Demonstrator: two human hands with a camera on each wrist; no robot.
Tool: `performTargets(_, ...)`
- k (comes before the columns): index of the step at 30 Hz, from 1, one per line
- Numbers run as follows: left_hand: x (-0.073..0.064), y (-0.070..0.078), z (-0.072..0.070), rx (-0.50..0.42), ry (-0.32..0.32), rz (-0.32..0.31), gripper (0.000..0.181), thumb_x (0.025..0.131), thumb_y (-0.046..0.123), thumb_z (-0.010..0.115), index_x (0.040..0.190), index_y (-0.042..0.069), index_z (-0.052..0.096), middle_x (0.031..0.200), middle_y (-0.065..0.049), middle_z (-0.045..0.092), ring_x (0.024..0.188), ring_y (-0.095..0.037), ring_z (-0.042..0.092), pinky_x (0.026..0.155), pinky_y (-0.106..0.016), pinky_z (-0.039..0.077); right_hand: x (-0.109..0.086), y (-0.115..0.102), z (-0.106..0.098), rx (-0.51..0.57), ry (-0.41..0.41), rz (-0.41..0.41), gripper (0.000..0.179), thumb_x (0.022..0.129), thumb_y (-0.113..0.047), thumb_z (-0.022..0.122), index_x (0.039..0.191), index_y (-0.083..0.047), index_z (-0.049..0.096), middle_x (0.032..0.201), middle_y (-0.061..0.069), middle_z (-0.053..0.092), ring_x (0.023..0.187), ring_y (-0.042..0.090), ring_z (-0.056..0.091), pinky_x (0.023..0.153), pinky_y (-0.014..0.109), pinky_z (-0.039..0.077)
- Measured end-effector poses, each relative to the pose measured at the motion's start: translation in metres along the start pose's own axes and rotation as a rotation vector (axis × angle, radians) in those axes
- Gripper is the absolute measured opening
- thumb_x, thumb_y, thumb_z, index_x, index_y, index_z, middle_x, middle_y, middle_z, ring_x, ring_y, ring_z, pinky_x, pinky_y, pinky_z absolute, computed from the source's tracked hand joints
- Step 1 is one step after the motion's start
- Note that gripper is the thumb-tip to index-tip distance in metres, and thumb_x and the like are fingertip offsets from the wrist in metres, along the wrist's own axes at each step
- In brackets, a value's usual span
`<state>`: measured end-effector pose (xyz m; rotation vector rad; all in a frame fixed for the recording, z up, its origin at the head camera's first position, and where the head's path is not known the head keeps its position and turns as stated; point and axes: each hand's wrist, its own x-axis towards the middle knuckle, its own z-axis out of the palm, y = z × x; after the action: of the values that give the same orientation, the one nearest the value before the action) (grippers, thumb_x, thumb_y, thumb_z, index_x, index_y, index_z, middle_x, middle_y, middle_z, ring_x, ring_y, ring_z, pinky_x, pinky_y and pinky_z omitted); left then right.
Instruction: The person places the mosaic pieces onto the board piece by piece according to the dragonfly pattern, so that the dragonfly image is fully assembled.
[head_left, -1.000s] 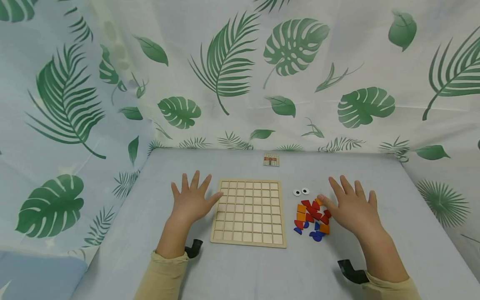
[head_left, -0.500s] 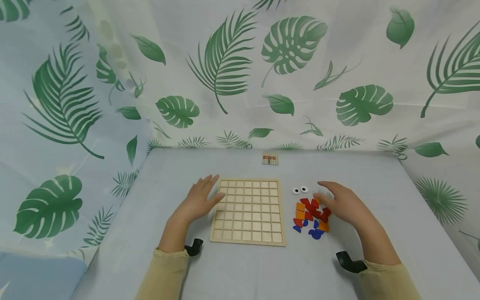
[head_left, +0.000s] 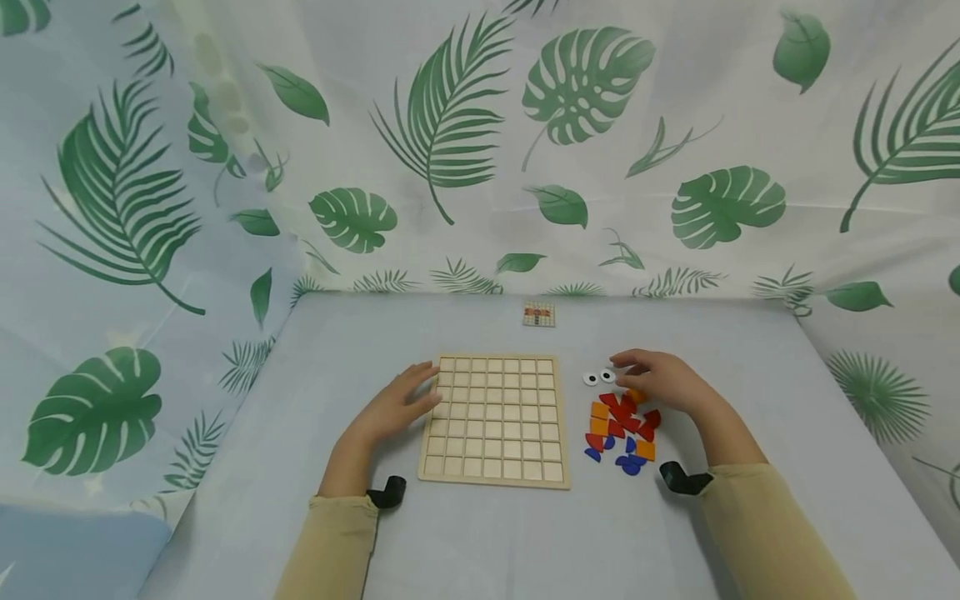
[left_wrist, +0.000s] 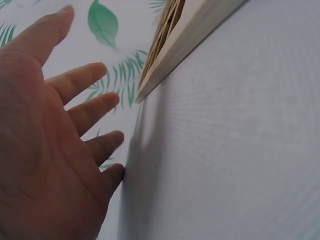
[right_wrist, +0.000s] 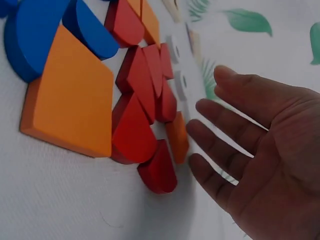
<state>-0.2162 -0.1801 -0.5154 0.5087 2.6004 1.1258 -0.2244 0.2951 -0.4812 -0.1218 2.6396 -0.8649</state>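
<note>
A wooden grid board point(head_left: 495, 421) with square recesses lies in the middle of the table. My left hand point(head_left: 393, 404) is at the board's left edge, holding nothing, fingers loosely bent; the left wrist view shows the palm point(left_wrist: 45, 150) and spread fingers beside the board's rim. On the right, my right hand point(head_left: 663, 379) hovers over the far end of a pile of red pieces point(head_left: 620, 412), orange squares point(head_left: 600, 417) and blue half-rounds point(head_left: 632, 467). Its fingertips are close to two white eye discs point(head_left: 591, 379). Nothing is between its fingers in the right wrist view.
A small pattern card point(head_left: 539, 314) with a red design lies at the table's back. Leaf-printed cloth point(head_left: 465, 125) hangs behind and at both sides. A black wrist mount point(head_left: 386, 493) is on the left sleeve, another wrist mount point(head_left: 684, 479) on the right.
Both hands have turned from spread, palm-down poses to sideways ones with bent fingers. The right hand has moved forward and left toward the eye discs; the left stays beside the board.
</note>
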Motion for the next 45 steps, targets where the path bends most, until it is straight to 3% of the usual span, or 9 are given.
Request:
performTargets(6,-0.003,-0.015,0.001,0.033,0.014,0.011,0.066,0.092,0.055,0.062,0.149,0.029,0.043,0.163,0.001,0.027,0.155,-0.032,0.009,0.124,-0.061,0.01,0.014,0.008,0.003,0.034,-0.038,-0.013,0.05,0.094,-0.039,0.065,0.141,-0.025,0.053,0.133,0.014,0.058,0.113,0.03,0.055,0.089,0.044,0.058)
performTargets(16,-0.001,-0.02,0.0,0.168,-0.009,0.147,0.061,0.089,0.038,0.072,0.143,0.018,0.052,0.16,-0.008,0.034,0.153,-0.034,0.016,0.126,-0.055,0.008,0.024,0.01,0.009,0.027,-0.015,-0.01,0.046,0.093,-0.04,0.066,0.136,-0.028,0.058,0.135,0.012,0.054,0.124,0.036,0.047,0.102,0.055,0.05)
performTargets(21,-0.002,-0.019,0.001,0.227,-0.021,0.157,0.061,0.091,0.036,0.07,0.145,0.016,0.05,0.161,-0.008,0.031,0.153,-0.033,0.019,0.127,-0.051,0.006,0.026,0.006,0.013,0.023,-0.007,-0.009,0.042,0.092,-0.037,0.068,0.132,-0.025,0.062,0.135,0.015,0.054,0.123,0.037,0.047,0.102,0.057,0.05)
performTargets(32,-0.001,-0.021,0.006,0.223,-0.018,0.144,0.06,0.091,0.038,0.069,0.144,0.019,0.05,0.162,-0.005,0.031,0.153,-0.029,0.021,0.128,-0.048,0.005,0.027,0.004,0.014,0.005,-0.001,0.013,0.034,0.092,-0.031,0.068,0.121,-0.016,0.06,0.114,0.012,0.056,0.102,0.028,0.051,0.081,0.034,0.057)
performTargets(41,0.005,-0.019,0.007,0.169,0.011,0.147,0.036,0.087,0.035,0.075,0.111,0.02,0.053,0.154,-0.006,0.042,0.149,-0.026,0.03,0.128,-0.046,0.005,0.025,0.003,0.014,0.005,0.019,0.02,0.036,0.092,-0.031,0.069,0.122,-0.013,0.058,0.112,0.013,0.055,0.098,0.028,0.052,0.071,0.029,0.057)
performTargets(45,0.005,-0.02,0.007,0.17,0.01,0.147,0.033,0.088,0.036,0.075,0.107,0.021,0.053,0.152,-0.006,0.043,0.15,-0.026,0.029,0.128,-0.046,0.005,0.023,0.0,0.015,0.002,0.03,0.022,0.034,0.092,-0.031,0.068,0.12,-0.013,0.059,0.11,0.013,0.055,0.097,0.028,0.052,0.07,0.029,0.057)
